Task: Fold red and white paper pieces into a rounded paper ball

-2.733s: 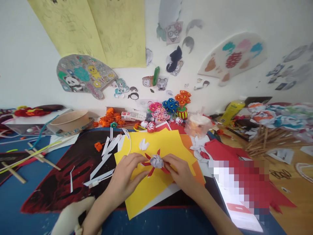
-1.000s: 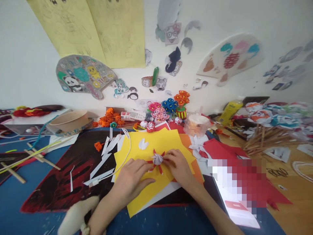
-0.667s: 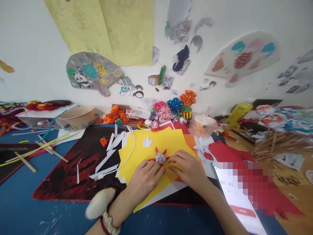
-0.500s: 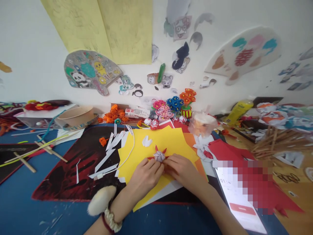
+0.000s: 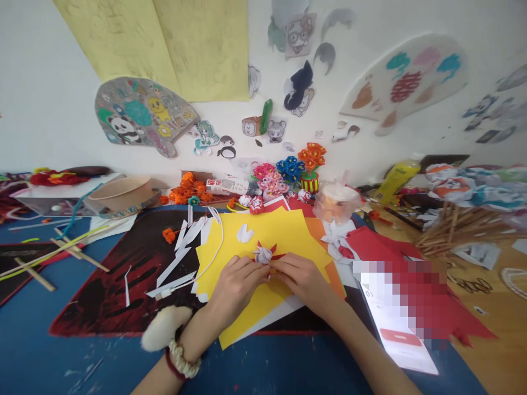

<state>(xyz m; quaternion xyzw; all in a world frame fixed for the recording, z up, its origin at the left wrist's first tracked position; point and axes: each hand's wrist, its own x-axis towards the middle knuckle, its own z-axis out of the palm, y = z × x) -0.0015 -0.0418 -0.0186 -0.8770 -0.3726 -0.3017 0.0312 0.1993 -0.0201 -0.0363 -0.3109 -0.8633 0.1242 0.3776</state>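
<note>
A small folded paper flower (image 5: 263,254), with a pale grey-white centre and pointed red petals, is held between my two hands. My left hand (image 5: 236,285) pinches its left and near side, fingers bent and closed. From the right, my right hand (image 5: 302,282) grips the near right edge with thumb and fingers together. Both sets of fingertips nearly meet just below the flower and hide its lower part. Beneath them lies a stack of yellow paper sheets (image 5: 230,230). A small white folded paper piece (image 5: 245,233) rests on the stack, beyond the flower.
White paper strips (image 5: 175,269) and a white cable (image 5: 220,241) lie left of the stack. At right are red paper (image 5: 382,244), a lit phone (image 5: 401,334) and a wrapped cup (image 5: 336,200). Bead flowers (image 5: 274,175) and a tan bowl (image 5: 121,197) stand along the wall.
The view has shifted slightly, so the whole scene sits a little further left and up. My fingers have moved slightly around the paper flower, which is tilted a bit differently.
</note>
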